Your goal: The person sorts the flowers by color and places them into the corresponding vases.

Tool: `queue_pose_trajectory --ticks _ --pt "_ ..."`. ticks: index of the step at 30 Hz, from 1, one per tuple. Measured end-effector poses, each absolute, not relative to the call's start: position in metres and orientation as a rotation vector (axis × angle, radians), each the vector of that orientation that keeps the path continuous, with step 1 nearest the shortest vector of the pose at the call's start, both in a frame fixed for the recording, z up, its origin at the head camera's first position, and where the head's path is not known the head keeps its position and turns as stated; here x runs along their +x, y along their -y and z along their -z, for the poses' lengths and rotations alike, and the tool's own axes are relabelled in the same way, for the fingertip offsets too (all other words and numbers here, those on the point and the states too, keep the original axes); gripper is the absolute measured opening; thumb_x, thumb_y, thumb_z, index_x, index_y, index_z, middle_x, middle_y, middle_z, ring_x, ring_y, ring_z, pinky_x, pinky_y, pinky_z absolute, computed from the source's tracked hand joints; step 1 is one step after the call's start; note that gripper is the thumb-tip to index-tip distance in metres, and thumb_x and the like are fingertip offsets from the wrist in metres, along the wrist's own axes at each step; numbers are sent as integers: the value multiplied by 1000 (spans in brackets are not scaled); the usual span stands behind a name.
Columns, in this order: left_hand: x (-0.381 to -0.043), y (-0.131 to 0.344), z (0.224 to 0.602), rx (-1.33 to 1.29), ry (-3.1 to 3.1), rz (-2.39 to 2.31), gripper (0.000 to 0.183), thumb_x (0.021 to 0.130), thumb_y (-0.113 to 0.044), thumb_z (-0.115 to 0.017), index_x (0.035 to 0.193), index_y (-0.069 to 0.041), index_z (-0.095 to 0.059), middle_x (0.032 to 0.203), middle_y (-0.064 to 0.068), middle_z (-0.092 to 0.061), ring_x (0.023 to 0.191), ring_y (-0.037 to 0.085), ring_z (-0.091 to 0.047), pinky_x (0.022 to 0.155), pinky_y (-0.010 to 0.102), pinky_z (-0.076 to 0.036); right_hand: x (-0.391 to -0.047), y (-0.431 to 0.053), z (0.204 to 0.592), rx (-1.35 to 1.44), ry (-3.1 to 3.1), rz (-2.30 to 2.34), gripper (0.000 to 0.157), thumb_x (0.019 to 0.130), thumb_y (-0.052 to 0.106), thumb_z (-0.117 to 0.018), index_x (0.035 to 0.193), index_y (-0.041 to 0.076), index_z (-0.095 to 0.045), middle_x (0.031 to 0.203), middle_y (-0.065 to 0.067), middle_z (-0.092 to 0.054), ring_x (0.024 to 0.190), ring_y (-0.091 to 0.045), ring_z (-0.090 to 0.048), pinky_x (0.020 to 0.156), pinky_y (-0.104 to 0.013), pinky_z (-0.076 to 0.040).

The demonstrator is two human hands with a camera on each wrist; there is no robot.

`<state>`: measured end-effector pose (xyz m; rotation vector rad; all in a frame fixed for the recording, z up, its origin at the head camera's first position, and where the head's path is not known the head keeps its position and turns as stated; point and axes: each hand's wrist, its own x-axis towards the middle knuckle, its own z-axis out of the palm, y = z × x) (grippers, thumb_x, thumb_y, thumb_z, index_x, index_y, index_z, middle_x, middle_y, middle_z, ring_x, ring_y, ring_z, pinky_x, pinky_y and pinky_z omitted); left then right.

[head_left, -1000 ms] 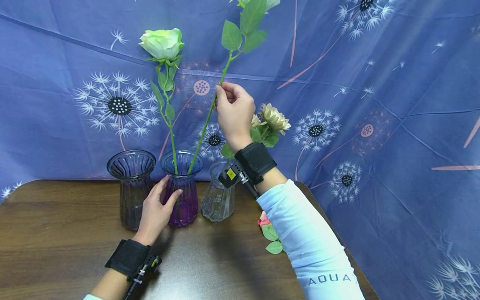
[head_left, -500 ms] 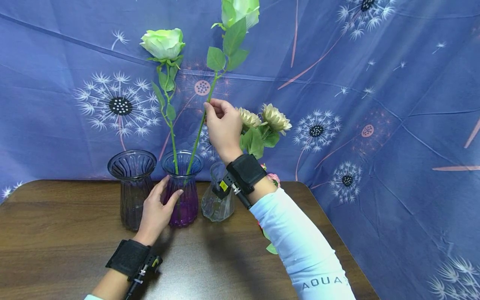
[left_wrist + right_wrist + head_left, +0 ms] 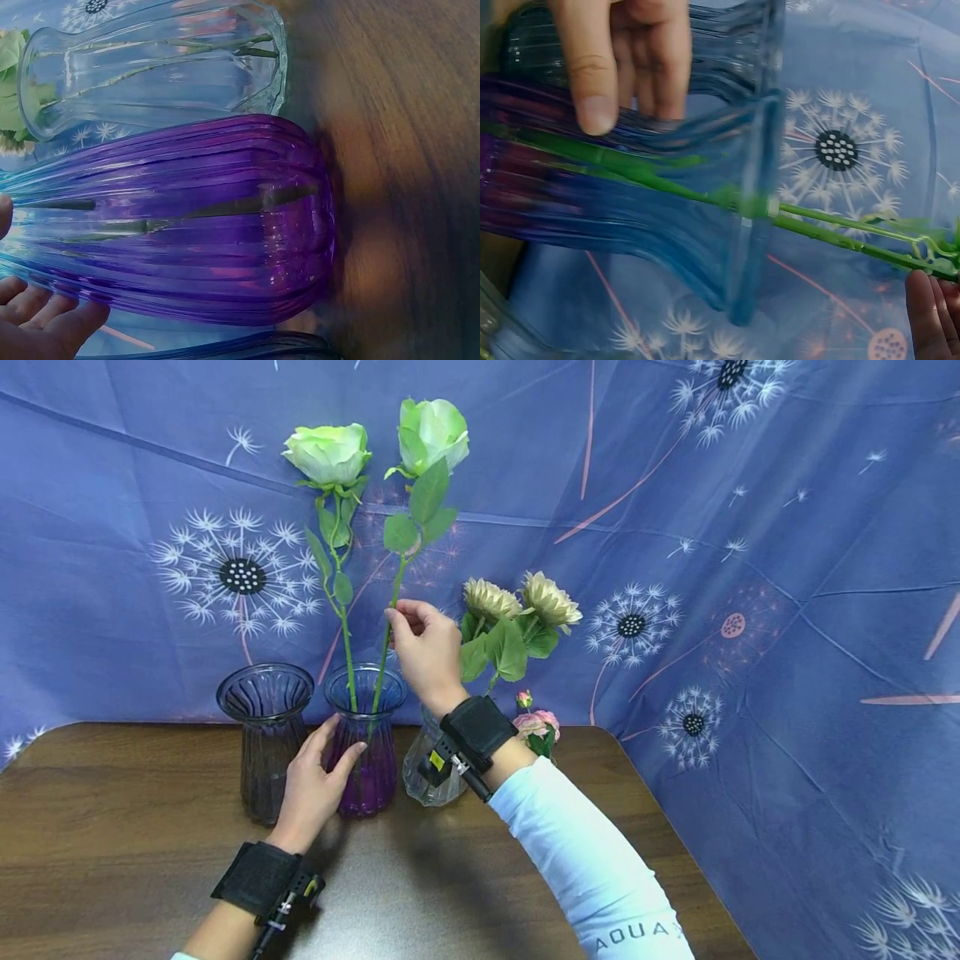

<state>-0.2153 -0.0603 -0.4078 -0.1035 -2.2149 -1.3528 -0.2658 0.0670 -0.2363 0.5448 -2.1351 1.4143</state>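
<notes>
While your left hand [image 3: 313, 785] cups the purple-blue vase [image 3: 375, 768], your right hand [image 3: 426, 650] pinches a rose [image 3: 433, 437] by its stem

Nearest you, in front and right of the vase: pale sleeve [image 3: 577, 852], dark print reads "AQUA", next character cut off. Left thumb on the vase's front, fingers round its left side, probably bracing it against tipping. Right fingertips grasp the stem above the vase rim, likely to steer it; its lower end is inside. Second rose [image 3: 327, 456] stands in the same vase. Dark vase [image 3: 272, 752] just left of the vase; clear vase [image 3: 431, 777] just right, holding cream flowers [image 3: 551, 602]. Pink flowers [image 3: 534, 724] farther right, partly hidden by your arm. Behind the vase, dandelion-print cloth [image 3: 810, 777]; no lettering readable there.
</notes>
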Motion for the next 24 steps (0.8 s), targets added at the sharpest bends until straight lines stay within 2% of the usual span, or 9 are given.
queue_pose_trajectory --ticks 12,24 --pt "-216 60 408 -114 2193 1343 54 87 -17 -67 134 0 -46 132 22 -52 122 39 -50 98 53 -44 -266 -63 262 562 2264 -1346 22 93 15 -57 107 0 -66 83 -13 -69 69 -19 -64 57 -14 -49" --pt "-216 61 411 -120 2204 1359 54 89 -21 -65 136 -2 -45 133 22 -51 123 39 -49 99 54 -42 -265 -57 279 559 2380 -1204 19 91 16 -60 100 2 -69 82 -9 -71 69 -14 -63 57 -11 -45"
